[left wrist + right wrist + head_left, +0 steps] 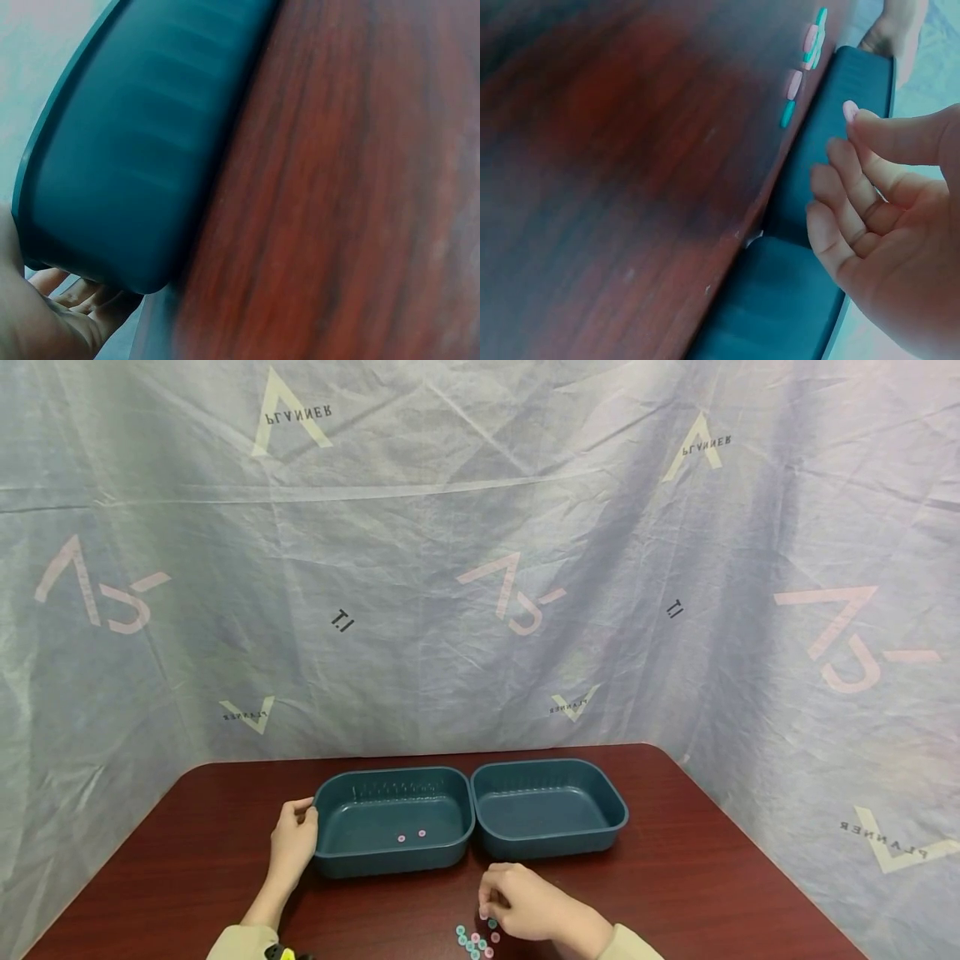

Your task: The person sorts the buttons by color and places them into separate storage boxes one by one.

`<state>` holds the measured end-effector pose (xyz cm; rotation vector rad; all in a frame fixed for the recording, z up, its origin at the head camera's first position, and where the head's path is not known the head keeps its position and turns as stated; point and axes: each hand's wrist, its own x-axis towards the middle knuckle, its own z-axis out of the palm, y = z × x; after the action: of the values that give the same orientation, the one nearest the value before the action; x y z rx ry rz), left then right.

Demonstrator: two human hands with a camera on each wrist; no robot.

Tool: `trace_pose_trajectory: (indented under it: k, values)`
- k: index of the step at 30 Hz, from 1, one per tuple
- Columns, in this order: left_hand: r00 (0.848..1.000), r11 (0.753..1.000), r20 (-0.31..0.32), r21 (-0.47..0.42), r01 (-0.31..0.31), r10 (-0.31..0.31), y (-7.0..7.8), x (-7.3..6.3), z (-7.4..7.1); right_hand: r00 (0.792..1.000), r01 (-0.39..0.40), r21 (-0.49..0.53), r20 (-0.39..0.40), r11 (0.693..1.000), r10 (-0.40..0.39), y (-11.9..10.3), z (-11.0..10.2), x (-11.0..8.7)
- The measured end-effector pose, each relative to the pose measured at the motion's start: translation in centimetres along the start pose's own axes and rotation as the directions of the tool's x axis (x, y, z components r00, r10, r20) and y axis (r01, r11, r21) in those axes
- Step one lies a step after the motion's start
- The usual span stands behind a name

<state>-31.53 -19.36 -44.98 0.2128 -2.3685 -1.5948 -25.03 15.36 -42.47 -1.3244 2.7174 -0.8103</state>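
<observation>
Two teal bins [393, 820] [549, 807], two pink discs [402, 838] [422, 833] inside one

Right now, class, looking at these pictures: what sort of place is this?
Probably a staged recording set, not a home: a printed fabric backdrop curtains off a dark red wooden table bearing two teal tubs and small pink and teal discs.
</observation>
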Motion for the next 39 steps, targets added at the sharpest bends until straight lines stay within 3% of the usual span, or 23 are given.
trace_pose_trajectory:
  k: [14, 23, 28, 39]
  values:
    - [1.000, 1.000, -0.004, -0.001, 0.001, -0.001, 0.0, 0.0, 0.0, 0.996, -0.009, 0.009, -0.092, 1.000, 0.010, -0.3, -1.3, 0.4]
    - [1.000, 1.000, -0.014, -0.004, -0.002, 0.002, -0.1, 0.0, 0.1, 0.988, -0.065, 0.057, -0.139, 0.996, 0.072, -0.6, -2.4, 0.8]
    - [1.000, 1.000, -0.026, -0.001, -0.003, 0.003, -0.1, 0.0, 0.1, 0.981, -0.081, 0.097, -0.166, 0.992, 0.097, -0.7, -2.8, 1.3]
    - [0.999, 1.000, -0.034, -0.003, -0.008, 0.008, 0.0, 0.0, 0.2, 0.962, -0.099, 0.078, -0.247, 0.992, 0.116, -1.1, -3.1, 2.8]
